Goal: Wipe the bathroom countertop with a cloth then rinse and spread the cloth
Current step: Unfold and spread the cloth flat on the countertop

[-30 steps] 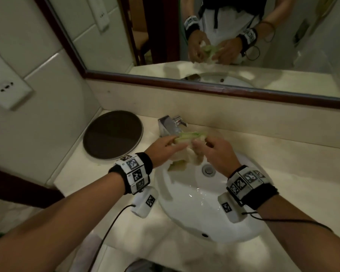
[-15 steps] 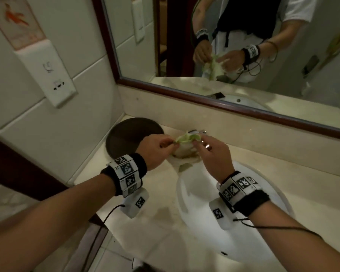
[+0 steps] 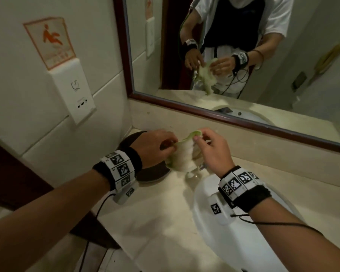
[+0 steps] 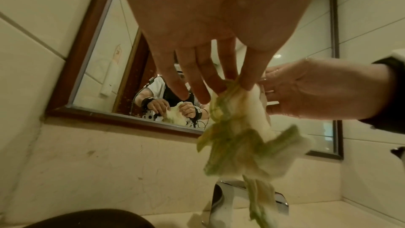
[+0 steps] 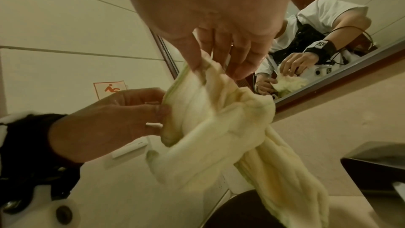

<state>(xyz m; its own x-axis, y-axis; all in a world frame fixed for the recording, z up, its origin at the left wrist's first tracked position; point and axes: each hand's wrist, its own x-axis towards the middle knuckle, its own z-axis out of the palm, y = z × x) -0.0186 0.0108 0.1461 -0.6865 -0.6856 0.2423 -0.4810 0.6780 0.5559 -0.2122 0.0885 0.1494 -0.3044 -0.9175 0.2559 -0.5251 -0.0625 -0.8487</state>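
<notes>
A wet, crumpled pale cloth with a green edge (image 3: 182, 154) (image 4: 236, 138) (image 5: 221, 126) hangs in the air between both hands, above the beige countertop (image 3: 157, 218) left of the white basin (image 3: 241, 240). My left hand (image 3: 155, 147) (image 4: 232, 82) pinches the cloth's top edge on the left. My right hand (image 3: 210, 146) (image 5: 210, 68) pinches the same edge on the right, thumb and fingers closed on the green hem. The cloth's lower folds dangle over the chrome faucet (image 4: 247, 202), which the cloth mostly hides in the head view.
A round dark tray (image 3: 145, 173) lies on the counter's left corner under my left wrist. A wood-framed mirror (image 3: 224, 112) runs along the back. A wall socket plate (image 3: 75, 91) and a slip-warning sign (image 3: 49, 42) are on the left tiled wall.
Both hands have lifted the cloth up from over the basin and carried it left, above the faucet and counter. The bunched cloth now hangs looser between the two pinches.
</notes>
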